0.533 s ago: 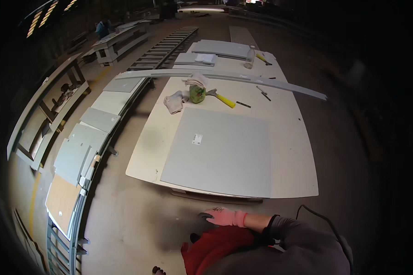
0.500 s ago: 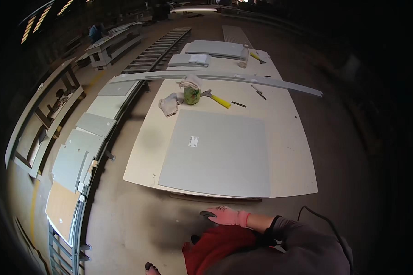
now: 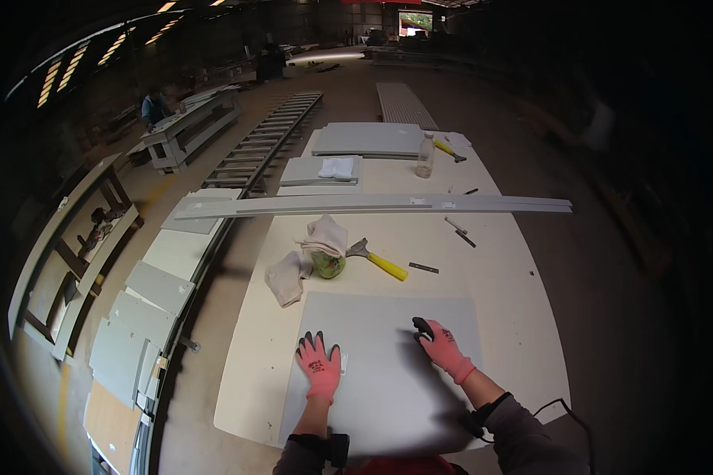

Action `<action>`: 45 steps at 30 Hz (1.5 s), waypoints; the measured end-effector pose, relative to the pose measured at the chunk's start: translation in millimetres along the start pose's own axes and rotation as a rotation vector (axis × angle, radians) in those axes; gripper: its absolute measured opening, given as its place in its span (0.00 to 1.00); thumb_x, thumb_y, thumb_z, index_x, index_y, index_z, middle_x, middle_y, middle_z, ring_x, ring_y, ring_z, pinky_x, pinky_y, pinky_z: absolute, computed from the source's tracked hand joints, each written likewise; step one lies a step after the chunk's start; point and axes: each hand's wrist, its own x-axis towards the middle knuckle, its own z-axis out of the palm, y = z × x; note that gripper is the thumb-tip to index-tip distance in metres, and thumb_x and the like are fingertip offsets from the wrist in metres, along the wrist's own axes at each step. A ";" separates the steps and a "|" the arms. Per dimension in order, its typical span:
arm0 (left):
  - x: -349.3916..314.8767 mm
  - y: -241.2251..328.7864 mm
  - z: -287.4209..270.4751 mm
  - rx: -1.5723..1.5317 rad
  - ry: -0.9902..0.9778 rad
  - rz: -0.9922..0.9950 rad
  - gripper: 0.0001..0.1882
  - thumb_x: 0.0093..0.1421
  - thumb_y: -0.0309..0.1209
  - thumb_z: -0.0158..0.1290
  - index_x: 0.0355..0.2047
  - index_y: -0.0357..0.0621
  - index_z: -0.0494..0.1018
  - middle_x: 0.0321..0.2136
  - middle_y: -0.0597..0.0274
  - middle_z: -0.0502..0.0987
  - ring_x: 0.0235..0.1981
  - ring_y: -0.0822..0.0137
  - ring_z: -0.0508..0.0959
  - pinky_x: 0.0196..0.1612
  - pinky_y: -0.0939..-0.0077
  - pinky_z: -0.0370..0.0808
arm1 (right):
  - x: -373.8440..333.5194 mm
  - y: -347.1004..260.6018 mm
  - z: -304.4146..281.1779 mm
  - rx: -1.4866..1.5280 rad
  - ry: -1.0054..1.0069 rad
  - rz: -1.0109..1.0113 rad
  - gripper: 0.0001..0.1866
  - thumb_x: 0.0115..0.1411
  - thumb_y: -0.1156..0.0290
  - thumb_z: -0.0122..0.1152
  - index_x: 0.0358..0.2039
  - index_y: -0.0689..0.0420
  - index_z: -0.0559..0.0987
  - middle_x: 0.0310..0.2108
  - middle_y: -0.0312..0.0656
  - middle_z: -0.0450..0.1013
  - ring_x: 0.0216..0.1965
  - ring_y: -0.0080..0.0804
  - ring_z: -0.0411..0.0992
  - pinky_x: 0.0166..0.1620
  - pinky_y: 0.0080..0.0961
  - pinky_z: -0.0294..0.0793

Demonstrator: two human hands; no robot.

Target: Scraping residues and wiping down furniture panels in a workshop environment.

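Note:
A flat grey panel (image 3: 388, 396) lies on the near part of the cream work table. My left hand (image 3: 319, 368), in a pink glove with black fingertips, rests on the panel with its fingers spread, beside a small white label (image 3: 344, 363). My right hand (image 3: 444, 348), gloved alike, hovers over the panel's right half; its shadow falls apart from it. Its fingers are loosely bent and apart, with nothing seen in them. Beyond the panel lie a yellow-handled scraper (image 3: 384, 265), a greenish jar (image 3: 327, 265) topped by a pale cloth (image 3: 325, 235), and another cloth (image 3: 287, 279).
Long grey strips (image 3: 388, 204) cross the table and overhang its right edge. Farther back are stacked grey panels (image 3: 367, 139), a clear bottle (image 3: 425, 156) and a second scraper (image 3: 449, 151). Along the left runs a rack (image 3: 265, 142) bearing panels. A person (image 3: 154, 108) stands at a far bench.
Both hands have come over the panel from the near side; the left now lies on it. The view has tilted up and moved closer to the table.

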 end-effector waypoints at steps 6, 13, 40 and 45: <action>43.1 25.9 38.9 0.321 -0.075 0.036 0.29 0.59 0.45 0.43 0.57 0.41 0.61 0.59 0.44 0.56 0.61 0.46 0.53 0.61 0.46 0.44 | 257.8 45.2 54.2 -0.535 0.120 -0.100 0.30 0.51 0.62 0.59 0.54 0.58 0.64 0.51 0.50 0.63 0.53 0.46 0.61 0.56 0.37 0.60; 69.3 26.9 30.7 0.233 -0.091 -0.018 0.29 0.56 0.44 0.45 0.53 0.37 0.64 0.57 0.42 0.59 0.60 0.45 0.55 0.62 0.45 0.42 | 361.6 66.1 108.9 -0.904 -0.019 -0.042 0.21 0.52 0.62 0.58 0.46 0.52 0.68 0.39 0.43 0.69 0.41 0.40 0.69 0.44 0.37 0.68; 159.8 -89.1 -21.9 -0.764 -0.077 -0.119 0.19 0.56 0.24 0.46 0.48 0.29 0.66 0.45 0.49 0.72 0.44 0.58 0.72 0.50 0.70 0.66 | -207.0 -31.9 -1.4 0.187 0.896 0.929 0.19 0.51 0.75 0.59 0.46 0.64 0.73 0.34 0.37 0.74 0.36 0.21 0.70 0.41 0.20 0.70; 60.8 12.6 -13.6 -0.087 -0.542 0.361 0.31 0.51 0.34 0.55 0.54 0.36 0.61 0.57 0.41 0.57 0.58 0.46 0.57 0.59 0.58 0.55 | -208.3 3.3 -18.0 0.132 0.892 0.830 0.21 0.51 0.73 0.61 0.47 0.62 0.72 0.36 0.39 0.74 0.37 0.22 0.69 0.43 0.20 0.69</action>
